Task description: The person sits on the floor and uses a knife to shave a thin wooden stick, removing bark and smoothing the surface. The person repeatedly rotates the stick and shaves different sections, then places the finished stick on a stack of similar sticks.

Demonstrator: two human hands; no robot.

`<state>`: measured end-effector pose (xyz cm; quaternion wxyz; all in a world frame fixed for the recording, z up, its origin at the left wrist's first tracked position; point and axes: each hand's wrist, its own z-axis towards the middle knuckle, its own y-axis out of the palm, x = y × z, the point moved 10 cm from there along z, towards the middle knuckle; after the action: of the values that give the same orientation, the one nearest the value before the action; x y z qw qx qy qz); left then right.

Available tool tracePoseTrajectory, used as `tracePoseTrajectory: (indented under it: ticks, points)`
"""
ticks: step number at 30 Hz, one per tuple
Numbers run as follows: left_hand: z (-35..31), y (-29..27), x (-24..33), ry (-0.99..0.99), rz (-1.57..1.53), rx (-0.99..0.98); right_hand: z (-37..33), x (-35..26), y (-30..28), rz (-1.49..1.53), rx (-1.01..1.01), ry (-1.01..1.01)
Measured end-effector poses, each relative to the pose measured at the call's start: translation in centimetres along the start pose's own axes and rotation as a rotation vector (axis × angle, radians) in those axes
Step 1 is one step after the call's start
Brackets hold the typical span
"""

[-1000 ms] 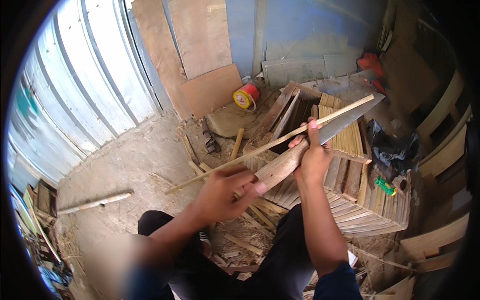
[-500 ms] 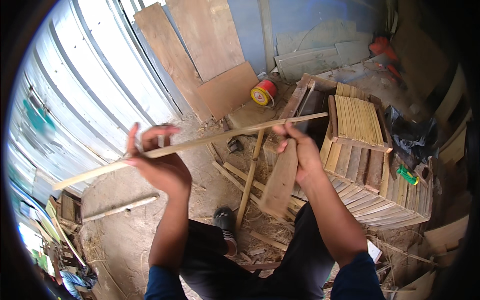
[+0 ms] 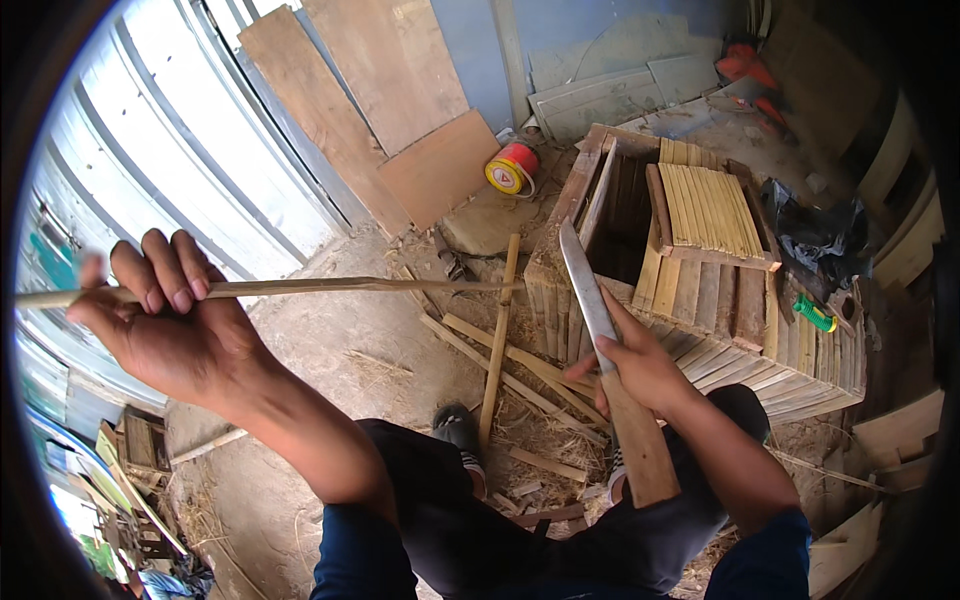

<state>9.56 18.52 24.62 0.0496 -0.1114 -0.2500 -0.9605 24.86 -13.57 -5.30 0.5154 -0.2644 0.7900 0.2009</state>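
Head cam, 1 view: L unit of fisheye pr., head-worn. Faces dn. & fwd. over wearer's lap [image 3: 560, 555]. Close rng.: L hand [image 3: 190, 325], R hand [image 3: 645, 365]. Mid: slatted wooden box [image 3: 690, 295]. Far: blue wall [image 3: 610, 28], top. Rim dk., str. edges bent.

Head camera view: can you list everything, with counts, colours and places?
wooden stick: one, tan, left to centre
knife: one, grey and brown, centre-right
slatted crate: one, brown, right
slatted panel: one, yellowish, atop the crate
bucket: one, red and yellow, upper centre
floor sticks: several, tan, centre
boards: three, brown, upper centre-left
grip-like object: one, green, on the crate
plastic bag: one, black, right
corrugated wall: one, silvery, left
trousers: one pair, black, bottom
left hand: one, holding the wooden stick
right hand: one, holding the knife
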Motion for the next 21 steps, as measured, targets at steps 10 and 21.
tracePoseTrajectory:
  ticks: [10, 21]
  points:
    - [-1.9, 1.9, -6.0, -0.061, -0.052, 0.035, -6.1, 2.9, -1.2, -0.293, 0.19, -0.141]
    - [-2.7, 3.5, -8.9, -0.118, -0.042, 0.042, -5.7, 2.9, 0.0, -0.508, 0.133, -0.208]
